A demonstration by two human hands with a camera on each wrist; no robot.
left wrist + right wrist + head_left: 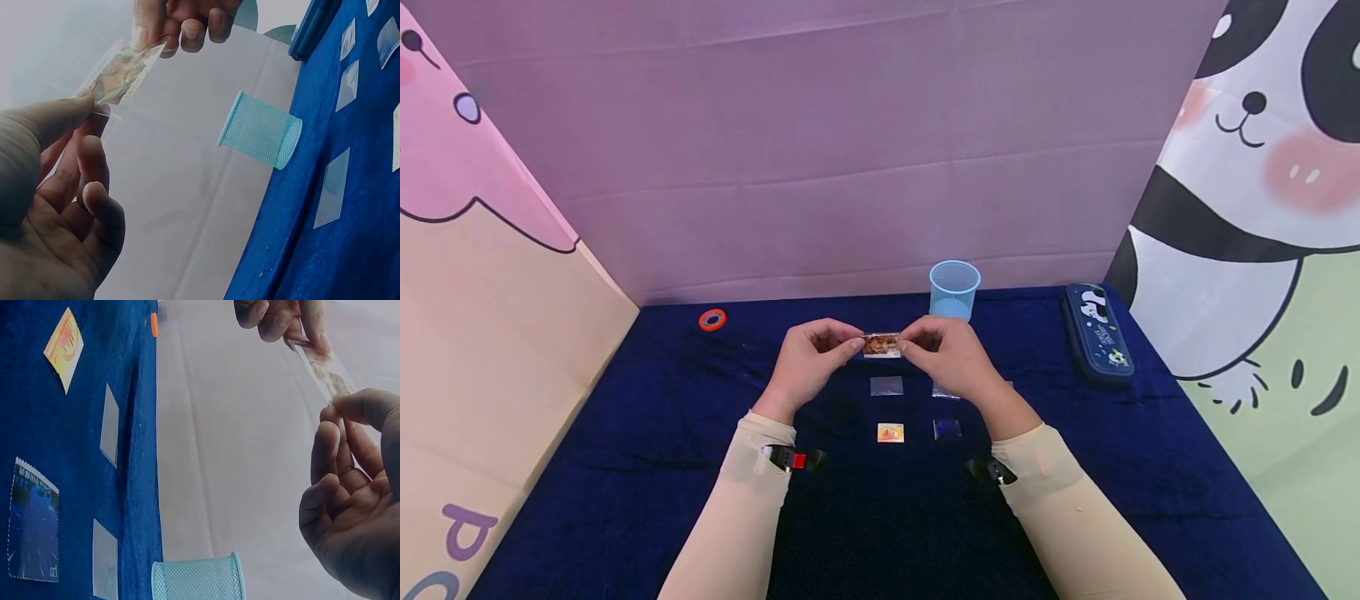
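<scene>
Both hands hold up a brown patterned stamp (881, 345) in a clear plastic sleeve (106, 112). Its left end is pinched by the left hand (805, 362), thumb against fingertips. The right hand (955, 358) pinches the opposite end the same way. Below the hands a clear sleeve (887, 386) lies flat on the dark blue cloth, with another sleeve (945, 392) partly covered by the right hand. Nearer the person lie a yellow-orange stamp (891, 432) and a dark blue stamp (34, 525) with perforated edges.
Behind the right hand stands a light blue mesh cup (953, 287). An orange-red ring-shaped roll (712, 320) is at the back left. A navy pencil case (1099, 333) with panda prints lies at the right. Fabric panels (820, 150) enclose the table's back and sides.
</scene>
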